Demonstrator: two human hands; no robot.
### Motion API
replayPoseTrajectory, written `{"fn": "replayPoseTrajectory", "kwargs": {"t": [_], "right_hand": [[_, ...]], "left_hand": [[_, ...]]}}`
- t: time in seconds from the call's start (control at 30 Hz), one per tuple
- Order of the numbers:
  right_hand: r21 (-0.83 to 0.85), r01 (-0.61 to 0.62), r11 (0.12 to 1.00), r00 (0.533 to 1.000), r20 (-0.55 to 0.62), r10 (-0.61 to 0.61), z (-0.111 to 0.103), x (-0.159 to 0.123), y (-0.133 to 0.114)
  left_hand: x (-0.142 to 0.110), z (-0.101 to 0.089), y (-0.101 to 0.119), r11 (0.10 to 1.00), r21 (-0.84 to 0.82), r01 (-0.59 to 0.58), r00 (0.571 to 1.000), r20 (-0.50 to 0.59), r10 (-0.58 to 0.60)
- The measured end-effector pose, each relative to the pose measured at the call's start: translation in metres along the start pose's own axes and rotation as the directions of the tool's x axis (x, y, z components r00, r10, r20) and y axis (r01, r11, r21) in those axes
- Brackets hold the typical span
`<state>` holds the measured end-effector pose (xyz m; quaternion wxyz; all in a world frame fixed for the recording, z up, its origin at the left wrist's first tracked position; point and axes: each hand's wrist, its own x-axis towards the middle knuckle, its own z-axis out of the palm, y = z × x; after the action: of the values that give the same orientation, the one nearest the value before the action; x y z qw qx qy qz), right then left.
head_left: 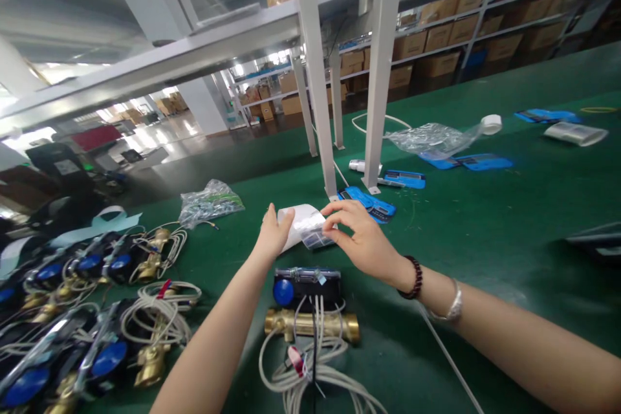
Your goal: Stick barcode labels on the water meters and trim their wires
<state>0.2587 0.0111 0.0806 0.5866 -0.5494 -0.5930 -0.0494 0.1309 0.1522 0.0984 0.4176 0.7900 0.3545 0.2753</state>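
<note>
Between my hands is a curved white sheet of silvery labels [310,226]. My left hand [277,228] grips its left edge, thumb on the near side. At the sheet's right edge, the thumb and index finger of my right hand [356,233] are pinched together; whether a label is between them is hard to make out. Just below lies a brass meter [315,323] with a black housing, a blue round cap [284,292] and a coiled pale cable [315,375] bound by a black tie. A red-and-white tag [295,360] sits on the cable.
Several similar meters [109,356] crowd the left side of the green table [412,252]. Behind my hands stand white metal posts [381,71], with blue cards [371,204] near their feet. Plastic bags [211,202] and a white roll [491,124] lie farther back.
</note>
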Motion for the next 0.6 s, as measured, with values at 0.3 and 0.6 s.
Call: {"fn": "replayPoseTrajectory", "kwargs": {"t": [0.3,0.6], "right_hand": [[0.290,-0.364,0.885,0.900,-0.136,0.415,-0.014,-0.030,-0.011],[0.456,-0.518,0.723,0.826,0.046,0.562,-0.024,-0.056,-0.044]], "left_hand": [[-0.083,0.033,0.020,0.737,0.540,-0.407,0.878,0.454,0.152],[-0.140,-0.017,-0.010,0.740,0.481,-0.471,0.865,0.086,0.494]]}}
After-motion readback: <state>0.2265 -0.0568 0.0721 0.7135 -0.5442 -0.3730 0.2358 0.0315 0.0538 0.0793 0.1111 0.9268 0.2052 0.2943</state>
